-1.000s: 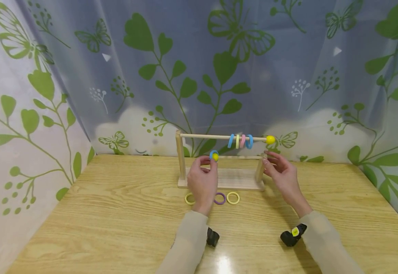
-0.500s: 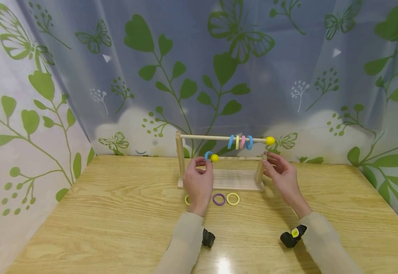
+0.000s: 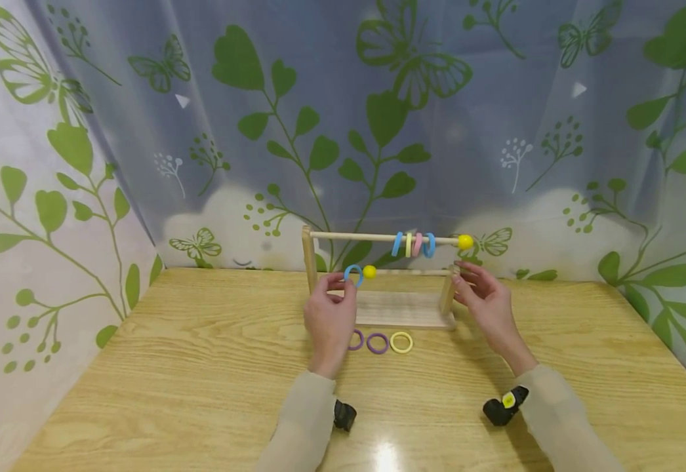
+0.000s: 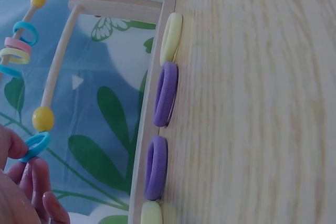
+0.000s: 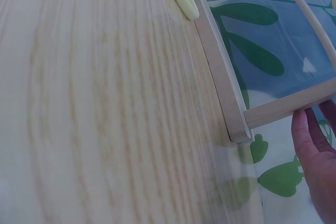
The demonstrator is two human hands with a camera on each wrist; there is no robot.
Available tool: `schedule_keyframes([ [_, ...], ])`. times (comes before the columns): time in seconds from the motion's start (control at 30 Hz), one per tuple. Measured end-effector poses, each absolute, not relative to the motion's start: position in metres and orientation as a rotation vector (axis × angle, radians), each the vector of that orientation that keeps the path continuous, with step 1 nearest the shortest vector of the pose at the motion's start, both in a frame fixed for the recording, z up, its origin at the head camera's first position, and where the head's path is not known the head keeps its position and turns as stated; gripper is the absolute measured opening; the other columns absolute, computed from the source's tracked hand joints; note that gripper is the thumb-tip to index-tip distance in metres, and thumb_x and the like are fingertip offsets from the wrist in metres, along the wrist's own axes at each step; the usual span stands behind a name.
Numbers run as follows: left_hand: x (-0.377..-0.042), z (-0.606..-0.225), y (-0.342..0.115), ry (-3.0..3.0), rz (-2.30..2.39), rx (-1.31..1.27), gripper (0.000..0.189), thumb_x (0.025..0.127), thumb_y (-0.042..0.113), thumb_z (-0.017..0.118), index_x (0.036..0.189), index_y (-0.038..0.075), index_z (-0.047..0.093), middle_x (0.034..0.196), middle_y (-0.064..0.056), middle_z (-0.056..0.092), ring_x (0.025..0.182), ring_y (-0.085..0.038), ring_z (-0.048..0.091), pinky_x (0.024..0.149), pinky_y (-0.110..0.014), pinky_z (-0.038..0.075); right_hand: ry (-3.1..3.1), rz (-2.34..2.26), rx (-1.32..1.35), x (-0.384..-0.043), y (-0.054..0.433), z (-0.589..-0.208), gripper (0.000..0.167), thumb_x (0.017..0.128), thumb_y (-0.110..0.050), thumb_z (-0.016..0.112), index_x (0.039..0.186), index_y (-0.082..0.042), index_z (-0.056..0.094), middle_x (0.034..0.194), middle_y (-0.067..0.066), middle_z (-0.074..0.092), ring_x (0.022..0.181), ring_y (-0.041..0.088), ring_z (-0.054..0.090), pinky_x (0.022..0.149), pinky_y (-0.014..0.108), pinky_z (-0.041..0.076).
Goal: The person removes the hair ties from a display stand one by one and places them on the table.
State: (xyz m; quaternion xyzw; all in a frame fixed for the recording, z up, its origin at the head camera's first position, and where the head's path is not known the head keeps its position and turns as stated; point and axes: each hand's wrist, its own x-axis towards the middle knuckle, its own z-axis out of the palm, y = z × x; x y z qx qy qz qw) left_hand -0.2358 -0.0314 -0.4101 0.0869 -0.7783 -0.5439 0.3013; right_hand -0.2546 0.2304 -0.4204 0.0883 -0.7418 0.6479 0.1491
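Thumb and fingers of my left hand pinch a blue hair tie, which sits just left of the yellow ball on the free end of the lower rod. In the left wrist view that blue tie is close past the ball. My right hand holds the top of the short right post of a wooden rack. On the upper rod hang a blue, a yellow, a pink and another blue hair tie.
Along the rack's front edge lie a yellow hair tie and two purple ones; the left wrist view shows another yellow tie. A second yellow ball caps the upper rod. A patterned curtain stands behind the table.
My left hand has moved left, carrying the blue hair tie from around the lower rod's yellow ball to a spot clear of it. The right hand stays on the post.
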Motion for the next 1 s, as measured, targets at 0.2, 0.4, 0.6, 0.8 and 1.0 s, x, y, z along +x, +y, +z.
schedule_keyframes([
  [0.2,-0.232,-0.409,-0.034,-2.083,-1.467,0.224,0.013,0.088,0.021,0.073,0.099,0.016,0.077,0.085,0.001,0.077,0.061,-0.008,0.063,0.059,-0.028,0.050,-2.115,1.890,0.265,-0.255,0.231,-0.421,0.046,0.102,-0.018,0.063,0.141,0.004,0.054,0.112,-0.020,0.068,0.103,0.001,0.068,0.082,0.020,0.060],
  [0.4,-0.228,-0.410,-0.034,-2.102,-1.501,0.215,0.013,0.087,0.021,0.073,0.098,0.015,0.077,0.083,0.001,0.077,0.061,-0.008,0.063,0.060,-0.028,0.051,-2.106,1.902,0.269,-0.256,0.231,-0.421,0.046,0.102,-0.018,0.063,0.141,0.004,0.054,0.112,-0.019,0.069,0.102,0.000,0.068,0.082,0.019,0.060],
  [0.6,-0.224,-0.413,-0.035,-2.126,-1.549,0.183,0.013,0.088,0.018,0.073,0.098,0.012,0.077,0.084,-0.001,0.076,0.060,-0.007,0.062,0.059,-0.026,0.052,-2.112,1.895,0.268,-0.256,0.231,-0.421,0.047,0.102,-0.018,0.063,0.141,0.005,0.054,0.112,-0.019,0.069,0.102,0.000,0.068,0.081,0.019,0.060],
  [0.8,-0.222,-0.414,-0.033,-2.163,-1.620,0.114,0.013,0.088,0.015,0.071,0.098,0.011,0.077,0.085,-0.003,0.076,0.060,-0.007,0.062,0.054,-0.024,0.052,-2.124,1.879,0.266,-0.256,0.231,-0.420,0.047,0.102,-0.019,0.063,0.141,0.004,0.054,0.111,-0.021,0.068,0.103,-0.001,0.068,0.081,0.019,0.060],
  [1.0,-0.221,-0.416,-0.029,-2.268,-1.619,0.010,0.013,0.088,0.016,0.071,0.098,0.011,0.077,0.087,-0.004,0.076,0.065,-0.009,0.065,0.064,-0.025,0.055,-2.144,1.868,0.245,-0.255,0.231,-0.421,0.047,0.102,-0.021,0.063,0.141,0.003,0.054,0.112,-0.021,0.067,0.103,-0.001,0.068,0.081,0.019,0.060],
])
